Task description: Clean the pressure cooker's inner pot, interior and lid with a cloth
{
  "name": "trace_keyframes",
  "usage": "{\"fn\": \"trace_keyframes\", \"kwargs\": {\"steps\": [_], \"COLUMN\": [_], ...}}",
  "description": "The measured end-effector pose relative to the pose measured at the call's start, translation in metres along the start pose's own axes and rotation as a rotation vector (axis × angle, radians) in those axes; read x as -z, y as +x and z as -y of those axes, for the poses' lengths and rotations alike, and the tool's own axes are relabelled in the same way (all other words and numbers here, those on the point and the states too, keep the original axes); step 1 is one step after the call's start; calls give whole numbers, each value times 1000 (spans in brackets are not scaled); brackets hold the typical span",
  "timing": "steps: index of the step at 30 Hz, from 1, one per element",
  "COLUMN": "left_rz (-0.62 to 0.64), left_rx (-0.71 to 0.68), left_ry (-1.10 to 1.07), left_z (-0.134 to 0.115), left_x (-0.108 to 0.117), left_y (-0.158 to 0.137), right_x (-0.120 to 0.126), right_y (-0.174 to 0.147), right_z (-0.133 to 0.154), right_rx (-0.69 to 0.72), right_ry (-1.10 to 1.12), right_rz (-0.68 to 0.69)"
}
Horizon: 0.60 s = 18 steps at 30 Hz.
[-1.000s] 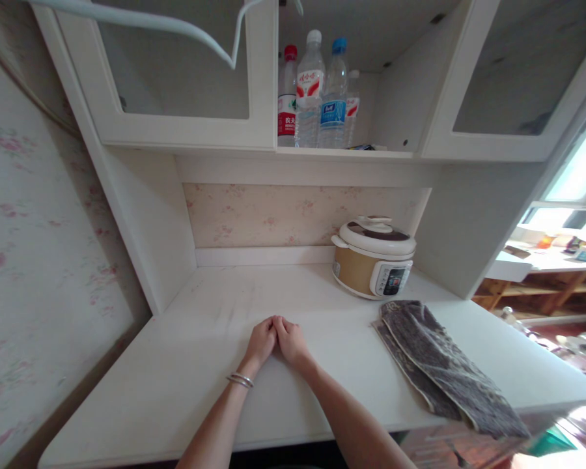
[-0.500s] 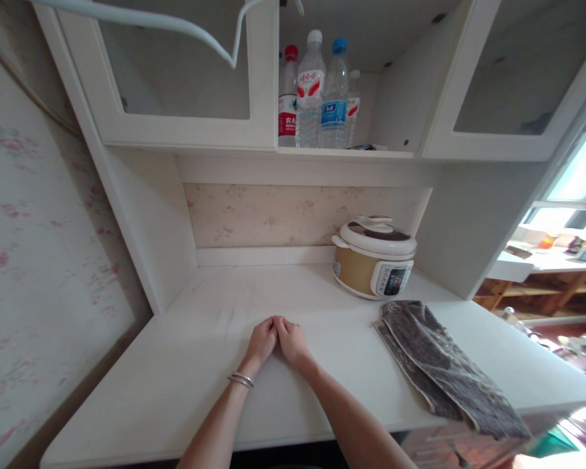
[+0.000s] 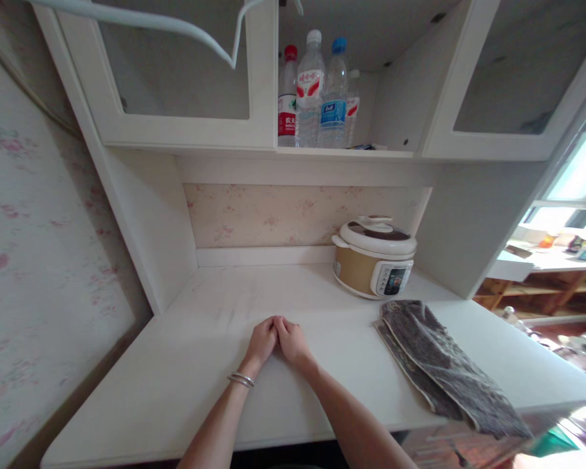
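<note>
One towel [image 3: 439, 365] rightward of left hand [image 3: 262, 342] and right hand [image 3: 293, 341], curled together, contents hidden.

We count four bottles [image 3: 310, 91] and two cabinet doors [image 3: 176, 85] far, one cooker [image 3: 359, 269] and one towel [image 3: 442, 365] right, two hands [image 3: 262, 341] near.

cooker [image 3: 356, 268] and towel [image 3: 444, 365] on countertop [image 3: 176, 378]

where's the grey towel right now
In the head view, the grey towel lies on the counter to the right of the right hand, just in front of the cooker.
</note>
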State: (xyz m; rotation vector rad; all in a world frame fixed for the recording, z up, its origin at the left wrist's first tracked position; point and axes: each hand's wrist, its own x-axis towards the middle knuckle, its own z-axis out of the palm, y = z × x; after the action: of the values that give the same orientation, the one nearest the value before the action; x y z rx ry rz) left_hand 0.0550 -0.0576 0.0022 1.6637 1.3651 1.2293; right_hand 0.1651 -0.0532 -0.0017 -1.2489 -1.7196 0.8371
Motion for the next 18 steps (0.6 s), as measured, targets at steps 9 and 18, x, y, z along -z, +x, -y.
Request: {"fn": "trace_keyframes", "kwargs": {"steps": [9, 18], "left_rz": [2, 23], "left_rx": [-1, 2], "left_ry": [-31, -58], "left_z": [-4, -6], "left_x": [1, 0], "left_y": [-1, -5], "right_x": [2, 3], "right_y": [-3, -6], "right_z": [4, 3], "right_rx": [-7, -9], "right_ry": [24, 75], "right_rz": [1, 7]}}
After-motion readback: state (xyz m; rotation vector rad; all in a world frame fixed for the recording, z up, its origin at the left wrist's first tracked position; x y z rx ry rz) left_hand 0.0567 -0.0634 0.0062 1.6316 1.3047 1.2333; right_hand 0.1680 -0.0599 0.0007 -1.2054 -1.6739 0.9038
